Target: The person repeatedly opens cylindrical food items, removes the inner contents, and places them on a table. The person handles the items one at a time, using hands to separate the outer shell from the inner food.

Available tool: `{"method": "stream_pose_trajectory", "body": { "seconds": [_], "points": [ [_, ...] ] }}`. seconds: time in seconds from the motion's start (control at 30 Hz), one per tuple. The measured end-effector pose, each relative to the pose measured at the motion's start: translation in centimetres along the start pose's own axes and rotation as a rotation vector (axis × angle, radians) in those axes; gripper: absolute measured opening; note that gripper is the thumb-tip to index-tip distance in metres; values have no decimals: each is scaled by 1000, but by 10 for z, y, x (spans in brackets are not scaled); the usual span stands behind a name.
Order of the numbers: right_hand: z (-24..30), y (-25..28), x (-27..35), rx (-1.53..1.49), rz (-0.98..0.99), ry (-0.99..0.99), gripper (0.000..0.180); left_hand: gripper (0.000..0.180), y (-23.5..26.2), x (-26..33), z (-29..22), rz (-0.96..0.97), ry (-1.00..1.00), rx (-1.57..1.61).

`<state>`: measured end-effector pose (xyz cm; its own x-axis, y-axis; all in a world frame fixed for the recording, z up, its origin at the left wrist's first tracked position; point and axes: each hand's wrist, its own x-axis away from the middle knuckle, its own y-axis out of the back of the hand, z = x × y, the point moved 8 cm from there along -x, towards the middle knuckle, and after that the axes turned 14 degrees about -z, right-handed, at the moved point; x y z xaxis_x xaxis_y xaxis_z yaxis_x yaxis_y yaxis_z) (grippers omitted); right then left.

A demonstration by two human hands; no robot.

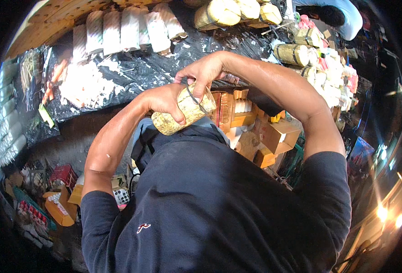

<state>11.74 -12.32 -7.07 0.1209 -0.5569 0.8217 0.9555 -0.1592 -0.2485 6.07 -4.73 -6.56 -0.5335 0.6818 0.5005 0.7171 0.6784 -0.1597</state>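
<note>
Close in front of my body I hold a pale yellow, cylinder-shaped bundle, tilted, with a black strap round it. My left hand is wrapped round the bundle's left part, its thumb lying across the near side. From above, my right hand grips its upper right part, the thumb pressed down beside the strap. Most fingers of both hands are hidden behind the bundle, so I cannot tell whether the right ones also hold the strap.
Beyond my hands, a black-covered table bears white scraps, wrapped rolls and similar strapped bundles. A person bends at the far right. Cardboard boxes stand below right; a red crate lies lower left.
</note>
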Motion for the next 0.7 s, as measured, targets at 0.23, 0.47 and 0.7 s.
{"method": "stream_pose_trajectory", "body": {
  "seconds": [0.23, 0.47, 0.7],
  "points": [
    [-37, 32, 23, -589, 76, -33, 47, 75, -18, -2, -26, 17, -293, -554],
    [-114, 48, 33, -812, -640, 187, 46, 115, 31, 20, -10, -368, -242, -108],
    [-89, -64, 61, -1091, -887, 555, 81, 52, -1, -10, 64, -383, 114, 1308]
  ]
}}
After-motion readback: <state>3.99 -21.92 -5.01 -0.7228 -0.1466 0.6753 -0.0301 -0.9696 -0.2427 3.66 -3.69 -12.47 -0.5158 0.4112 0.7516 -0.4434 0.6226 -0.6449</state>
